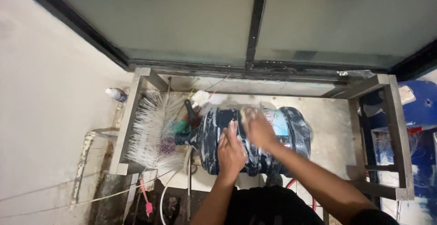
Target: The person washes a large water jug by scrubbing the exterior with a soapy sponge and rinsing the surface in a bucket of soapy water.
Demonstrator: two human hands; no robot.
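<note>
Steel wash stand (391, 116), soapy water jug (291, 136) lying sideways, left hand (231, 151) and right hand (257, 127) fingers pressed flat on top

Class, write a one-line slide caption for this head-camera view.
Left hand and right hand scrub a soapy water jug lying beside a bristle brush.

I am wearing a black top and dark clothing below, showing at the bottom of the view. My forearms are showing bare, with no sleeves over them. My left hand (231, 151) and right hand (257, 128) are going gloveless, streaked with white soapy foam.
</note>
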